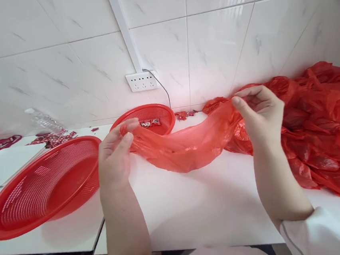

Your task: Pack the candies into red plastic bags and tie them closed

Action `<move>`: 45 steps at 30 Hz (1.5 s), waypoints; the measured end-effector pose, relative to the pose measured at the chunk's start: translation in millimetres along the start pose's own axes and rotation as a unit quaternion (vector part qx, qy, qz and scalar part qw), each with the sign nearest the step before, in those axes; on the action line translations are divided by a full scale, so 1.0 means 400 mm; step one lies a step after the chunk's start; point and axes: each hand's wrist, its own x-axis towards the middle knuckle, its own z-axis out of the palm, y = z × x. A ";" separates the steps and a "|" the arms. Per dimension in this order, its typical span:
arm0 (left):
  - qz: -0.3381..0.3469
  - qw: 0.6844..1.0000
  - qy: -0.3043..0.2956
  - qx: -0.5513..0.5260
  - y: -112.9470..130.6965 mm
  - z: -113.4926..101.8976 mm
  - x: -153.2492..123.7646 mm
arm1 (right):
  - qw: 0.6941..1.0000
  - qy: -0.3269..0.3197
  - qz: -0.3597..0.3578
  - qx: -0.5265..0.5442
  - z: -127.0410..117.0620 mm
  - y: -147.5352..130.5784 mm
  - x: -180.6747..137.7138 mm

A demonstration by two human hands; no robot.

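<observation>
A thin red plastic bag (184, 148) is stretched between my two hands above the white table (196, 209). My left hand (115, 154) pinches one end of the bag near the small basket. At the other end, my right hand (260, 114) pinches the bag between thumb and fingers, just in front of the bag pile. The bag's middle sags down and touches the table.
A large red mesh basket (40, 184) lies tilted at the left. A smaller red basket (153, 113) with a candy wrapper (150, 123) stands by the wall. A heap of red plastic bags (320, 129) covers the right. A wall socket (140, 81) sits above.
</observation>
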 end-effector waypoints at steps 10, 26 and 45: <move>-0.111 0.942 -0.299 0.102 0.026 0.141 -0.046 | 0.902 -0.329 -0.246 0.132 0.087 -0.124 -0.102; -0.305 0.922 -0.236 -0.037 -0.061 0.185 -0.030 | 0.898 -0.400 -0.020 0.181 0.076 -0.037 -0.068; -0.460 0.816 -0.207 -0.281 -0.077 0.138 -0.002 | 0.936 -0.347 -0.014 0.055 0.087 0.011 -0.055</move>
